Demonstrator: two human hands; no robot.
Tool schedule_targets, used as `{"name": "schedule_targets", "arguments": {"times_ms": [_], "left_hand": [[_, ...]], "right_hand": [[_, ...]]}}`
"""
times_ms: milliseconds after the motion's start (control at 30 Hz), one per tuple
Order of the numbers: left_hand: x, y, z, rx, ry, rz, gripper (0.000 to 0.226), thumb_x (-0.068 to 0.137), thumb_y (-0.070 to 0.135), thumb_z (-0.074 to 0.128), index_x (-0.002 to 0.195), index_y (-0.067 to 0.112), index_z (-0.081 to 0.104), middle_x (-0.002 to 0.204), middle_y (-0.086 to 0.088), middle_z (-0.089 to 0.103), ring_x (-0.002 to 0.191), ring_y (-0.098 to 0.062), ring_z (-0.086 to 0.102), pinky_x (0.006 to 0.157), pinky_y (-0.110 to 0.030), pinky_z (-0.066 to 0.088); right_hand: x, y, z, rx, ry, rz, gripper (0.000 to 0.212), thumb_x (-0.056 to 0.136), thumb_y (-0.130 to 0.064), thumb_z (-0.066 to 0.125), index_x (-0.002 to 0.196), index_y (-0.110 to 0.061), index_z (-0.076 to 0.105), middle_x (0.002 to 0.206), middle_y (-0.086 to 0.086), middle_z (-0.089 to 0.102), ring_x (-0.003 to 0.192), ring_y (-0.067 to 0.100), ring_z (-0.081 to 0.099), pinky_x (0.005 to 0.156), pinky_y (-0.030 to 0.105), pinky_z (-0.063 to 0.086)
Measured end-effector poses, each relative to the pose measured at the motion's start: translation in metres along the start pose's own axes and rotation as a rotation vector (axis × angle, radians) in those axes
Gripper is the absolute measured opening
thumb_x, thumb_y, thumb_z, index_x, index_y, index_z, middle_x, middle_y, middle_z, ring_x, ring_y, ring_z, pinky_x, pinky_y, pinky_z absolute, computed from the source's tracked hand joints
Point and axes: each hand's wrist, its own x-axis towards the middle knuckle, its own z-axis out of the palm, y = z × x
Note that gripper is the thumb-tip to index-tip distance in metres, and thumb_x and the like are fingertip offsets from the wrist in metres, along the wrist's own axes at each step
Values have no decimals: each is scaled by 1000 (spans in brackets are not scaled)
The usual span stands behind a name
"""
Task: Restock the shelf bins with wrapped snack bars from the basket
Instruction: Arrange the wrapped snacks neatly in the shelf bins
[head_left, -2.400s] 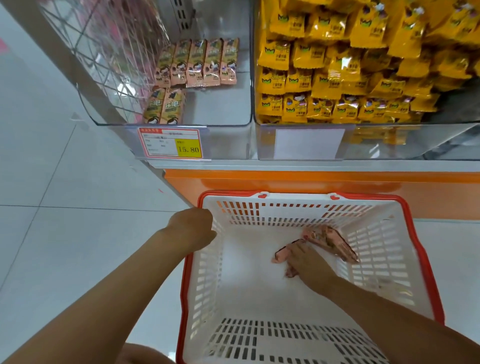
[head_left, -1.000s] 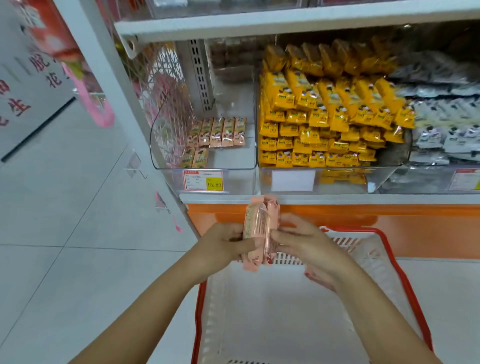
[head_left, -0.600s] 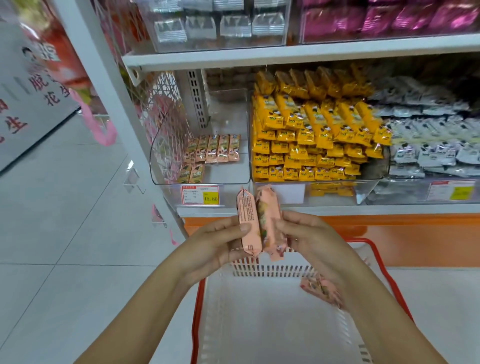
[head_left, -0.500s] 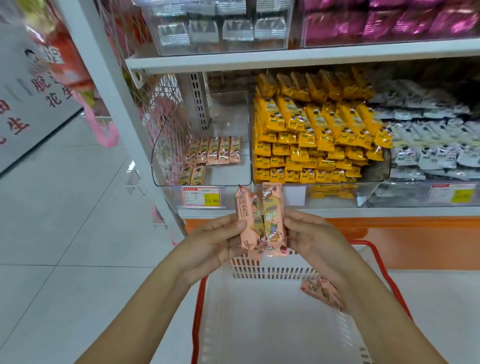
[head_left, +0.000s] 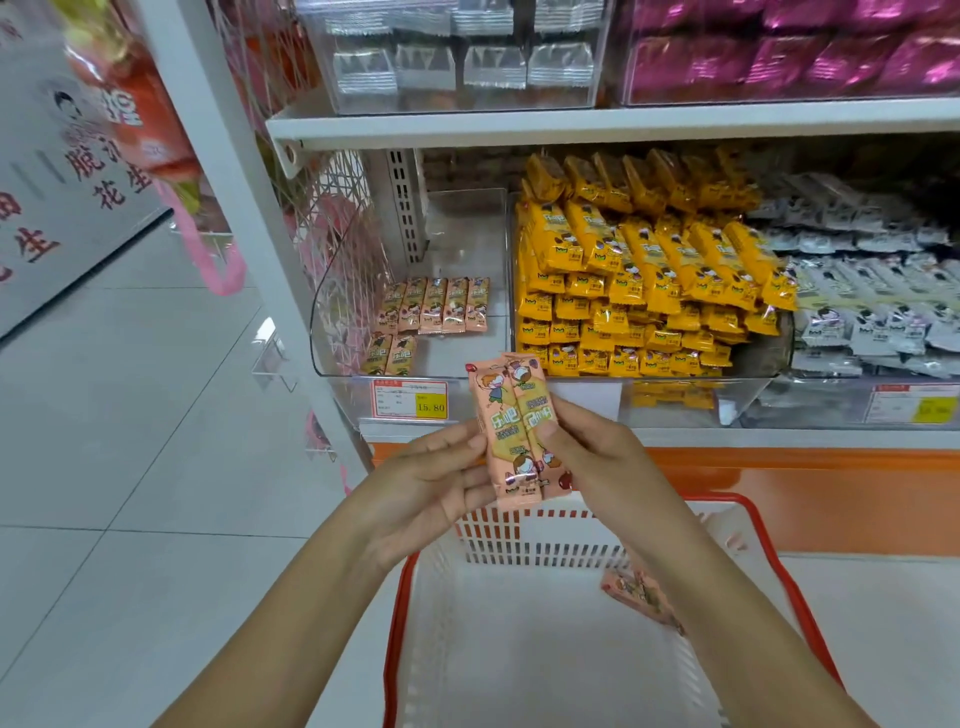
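Hands met at the centre of the frame in the head view. The left hand (head_left: 431, 483) and the right hand (head_left: 597, 462) each gripped a pair of pink snack bars (head_left: 517, 431), held upright, side by side and touching. The left fingers were curled against the left bar's edge. The right thumb was pressed across the face of the right bar. The pair stood above the far rim of the basket (head_left: 769, 551), a white basket with a red rim occupying the lower centre and right of the frame.

More pink wrappers (head_left: 641, 597) lay inside the basket at its right side, partly hidden by the right forearm; their number could not be established, possibly one or two.

Above the hands, at centre left, a clear bin (head_left: 343, 291) held matching bars (head_left: 436, 306): a row of five at the back and two nearer the front left corner. A price label (head_left: 410, 399) was fixed to its front. The adjoining bin to the right was stacked high with yellow bars (head_left: 639, 275). Grey packets (head_left: 872, 306) filled the bin at the right edge. On the upper shelf stood silver packets (head_left: 457, 67) and, to their right, magenta packets (head_left: 789, 57).
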Motion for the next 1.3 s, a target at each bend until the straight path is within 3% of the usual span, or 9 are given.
{"name": "schedule_targets", "arguments": {"times_ms": [367,467,567,700,800,967,1100,1167,1300], "left_hand": [[-3,23,-7,-97,45,83,43,85,14,59,125,-2,54,123,-25,60,110,-35,62,81,-41,58],[-5,27,-18,-33,4,21,38,86,19,46,111,3,68,115,-21,65,98,-31,66,78,-39,57],[-6,26,-23,83,-111,-84,38,80,25,63,112,5,69,112,-17,66,95,-28,67,86,-43,52],[-5,19,-18,175,-243,-159,54,76,29,76,123,6,62,118,-20,61,101,-31,63,91,-46,49],[-5,22,-17,116,-196,-98,42,82,25,65,121,8,64,123,-23,59,105,-34,62,88,-50,52],[-2,26,-15,-15,-38,65,42,91,21,56,127,2,56,132,-30,49,111,-40,52,78,-47,58],[3,29,-10,-62,11,165,19,91,14,59,103,2,67,115,-29,60,96,-29,54,76,-50,58],[4,35,-10,-72,17,226,22,95,14,49,88,10,70,87,-13,70,74,-15,65,74,-41,59],[7,50,-16,-114,43,299,26,96,16,41,111,7,61,98,-11,71,81,-16,70,70,-40,60]], "right_hand": [[23,-61,-28,-283,156,-72,13,84,-21,69,91,-28,61,91,-7,66,74,17,58,62,32,49],[26,-91,-60,-519,-129,-151,20,77,-23,77,91,-35,70,91,-13,66,75,7,60,62,23,50],[37,-100,-66,-596,-540,-64,26,77,-18,77,100,-28,71,94,-15,67,79,1,62,62,14,47],[59,-84,-53,-489,-726,159,37,80,2,71,112,-13,59,102,-5,68,96,15,66,75,25,55],[68,-72,-44,-399,-585,171,50,78,6,72,118,-18,53,115,9,64,104,27,66,89,42,54],[58,-73,-5,-389,-78,31,35,79,-18,77,103,-24,53,100,-5,65,93,16,66,83,42,57],[41,-79,34,-772,-24,-141,61,72,-56,74,116,-31,39,102,-13,53,93,8,55,66,23,44],[46,-78,45,-831,7,-205,66,72,-53,74,119,-27,36,107,-7,51,89,12,54,63,25,43],[70,-90,57,-791,-19,-165,59,75,-39,74,116,-22,36,108,-1,50,90,16,54,65,31,43]]}}
